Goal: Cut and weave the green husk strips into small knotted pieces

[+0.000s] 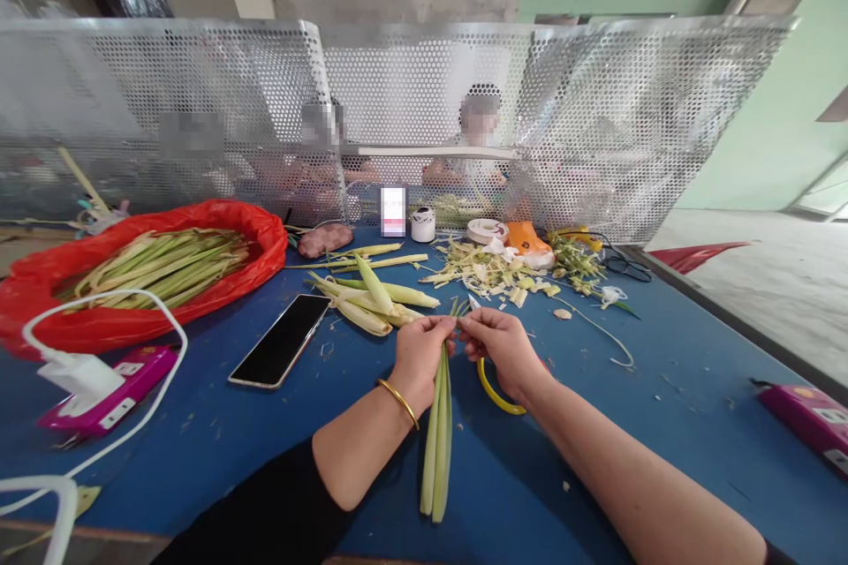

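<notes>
My left hand (420, 357), with a gold bangle at the wrist, is closed around the upper part of a bundle of long pale-green stalks (437, 450). The stalks hang down toward the near edge, their thin tips showing above my fingers. Close beside it, my right hand (500, 349) is closed, thumb and forefinger pinched at the bundle's tips. Yellow-handled scissors (494, 390) sit in my right hand; a handle loop shows below the fingers and a pale blade tip above. The rest of the scissors is hidden. Just beyond my left hand lie several pale-green husked pieces (377, 293).
A red plastic bag (199, 305) of green stalks stands left, near a black phone (282, 342) and a purple power strip (132, 384) with a white cable. Trimmings (477, 269), a tape roll (487, 231) and a white jar (422, 225) lie ahead. Behind a perforated metal screen (424, 79) sit people.
</notes>
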Tool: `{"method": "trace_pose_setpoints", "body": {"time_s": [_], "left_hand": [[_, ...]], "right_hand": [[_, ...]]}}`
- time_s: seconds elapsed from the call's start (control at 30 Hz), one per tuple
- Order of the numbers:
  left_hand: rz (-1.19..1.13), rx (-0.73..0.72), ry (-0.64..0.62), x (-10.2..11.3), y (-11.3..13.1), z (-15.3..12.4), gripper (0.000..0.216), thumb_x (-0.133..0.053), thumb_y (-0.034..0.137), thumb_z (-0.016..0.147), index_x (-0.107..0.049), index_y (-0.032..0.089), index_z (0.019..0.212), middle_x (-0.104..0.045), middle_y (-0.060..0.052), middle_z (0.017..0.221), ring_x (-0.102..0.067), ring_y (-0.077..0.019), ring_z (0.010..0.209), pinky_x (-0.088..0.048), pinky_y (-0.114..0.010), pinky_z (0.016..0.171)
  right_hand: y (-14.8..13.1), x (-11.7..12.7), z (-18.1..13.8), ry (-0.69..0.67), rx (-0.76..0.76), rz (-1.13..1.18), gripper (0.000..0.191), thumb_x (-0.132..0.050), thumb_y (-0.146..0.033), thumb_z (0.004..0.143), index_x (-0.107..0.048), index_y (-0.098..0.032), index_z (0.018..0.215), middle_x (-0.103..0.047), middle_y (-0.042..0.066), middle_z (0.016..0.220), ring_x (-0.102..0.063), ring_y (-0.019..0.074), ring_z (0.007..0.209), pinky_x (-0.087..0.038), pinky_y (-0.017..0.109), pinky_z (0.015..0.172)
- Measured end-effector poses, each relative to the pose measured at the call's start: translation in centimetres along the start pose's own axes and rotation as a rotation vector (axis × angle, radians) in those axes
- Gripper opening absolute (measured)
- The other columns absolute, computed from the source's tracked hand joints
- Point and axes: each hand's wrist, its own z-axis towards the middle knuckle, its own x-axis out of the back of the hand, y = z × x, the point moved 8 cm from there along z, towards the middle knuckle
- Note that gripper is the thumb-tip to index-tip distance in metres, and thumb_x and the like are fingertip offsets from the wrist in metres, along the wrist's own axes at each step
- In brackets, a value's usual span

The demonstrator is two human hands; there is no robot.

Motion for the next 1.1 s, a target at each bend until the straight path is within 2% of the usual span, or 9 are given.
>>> {"method": "trace_pose_setpoints", "body": {"time_s": [0.13,0.27,0.37,0.53,0.63,0.73,0.8,0.9,1.1], "left_hand": [[-0.031,0.048,-0.014,0.1,-0.6,0.4,0.014,-0.076,0.017,0.062,-0.063,0.009,0.061,-0.057,0.0,0.051,-0.047,-0.0063,0.043,-0.038,-0.02,0.047],[-0.045,0.041,0.013,0.5,-0.3,0.6,0.017,-0.077,0.02,0.062,-0.062,0.01,0.06,-0.056,0.001,0.051,-0.046,-0.0061,0.043,-0.037,-0.02,0.046],[-0.049,0.026,0.02,0.7,-0.1,0.6,0.02,-0.079,0.022,0.059,-0.063,0.01,0.061,-0.057,0.001,0.052,-0.046,-0.0061,0.043,-0.037,-0.021,0.047],[-0.042,0.04,0.023,0.8,-0.3,0.7,0.019,-0.079,0.021,0.059,-0.065,0.009,0.064,-0.057,0.001,0.053,-0.047,-0.006,0.044,-0.037,-0.021,0.047],[-0.027,0.045,0.02,0.7,-0.2,0.6,0.019,-0.079,0.022,0.06,-0.065,0.01,0.064,-0.058,0.001,0.054,-0.047,-0.0064,0.044,-0.037,-0.021,0.046],[-0.002,0.033,0.02,0.6,0.0,0.3,0.021,-0.08,0.023,0.059,-0.063,0.011,0.06,-0.057,0.001,0.052,-0.046,-0.0067,0.042,-0.036,-0.021,0.045],[0.016,0.015,0.014,0.6,0.1,0.2,0.02,-0.08,0.022,0.058,-0.063,0.011,0.059,-0.057,0.001,0.051,-0.047,-0.0071,0.043,-0.037,-0.021,0.046],[0.041,-0.021,0.001,0.7,0.0,0.4,0.019,-0.078,0.021,0.06,-0.063,0.01,0.056,-0.056,0.0,0.048,-0.045,-0.0069,0.041,-0.035,-0.021,0.044],[0.076,-0.022,-0.06,0.6,-0.9,1.3,0.017,-0.077,0.023,0.061,-0.066,0.01,0.06,-0.058,-0.001,0.051,-0.046,-0.0066,0.043,-0.033,-0.019,0.045]], "right_hand": [[0.6,-0.2,0.2,-0.039,-0.09,0.064,0.029,-0.076,-0.04,0.063,-0.064,-0.013,0.064,-0.062,0.001,0.058,-0.053,0.0086,0.043,-0.045,0.021,0.042],[0.5,-0.1,0.2,-0.035,-0.14,0.103,0.044,-0.062,-0.057,0.075,-0.066,-0.013,0.074,-0.063,0.004,0.064,-0.057,0.0118,0.045,-0.045,0.023,0.038],[0.1,-0.3,0.0,-0.026,-0.105,0.054,0.047,-0.067,-0.061,0.07,-0.065,-0.014,0.074,-0.062,0.002,0.064,-0.057,0.0114,0.045,-0.044,0.022,0.037],[-0.4,-0.6,-0.3,-0.013,-0.015,-0.043,0.036,-0.082,-0.043,0.054,-0.06,-0.015,0.059,-0.059,-0.001,0.053,-0.052,0.0089,0.042,-0.041,0.02,0.039],[-0.5,-0.2,-0.1,0.02,-0.018,-0.025,0.034,-0.076,-0.047,0.06,-0.064,-0.015,0.063,-0.062,0.001,0.058,-0.055,0.0104,0.045,-0.043,0.022,0.043],[-1.2,0.7,0.2,0.099,0.033,-0.036,0.037,-0.071,-0.052,0.066,-0.068,-0.016,0.073,-0.066,0.002,0.069,-0.06,0.0136,0.058,-0.043,0.023,0.049],[-1.8,1.1,0.3,0.133,0.088,-0.097,0.037,-0.073,-0.053,0.064,-0.068,-0.016,0.068,-0.064,0.001,0.064,-0.057,0.0143,0.063,-0.04,0.023,0.053],[-1.7,0.3,0.4,0.067,0.103,-0.119,0.037,-0.076,-0.05,0.062,-0.067,-0.015,0.06,-0.058,-0.001,0.055,-0.05,0.0122,0.055,-0.036,0.024,0.052],[-1.5,-0.8,0.6,-0.001,0.128,-0.107,0.039,-0.077,-0.052,0.058,-0.063,-0.015,0.057,-0.055,-0.001,0.049,-0.045,0.0109,0.048,-0.034,0.025,0.051]]}}
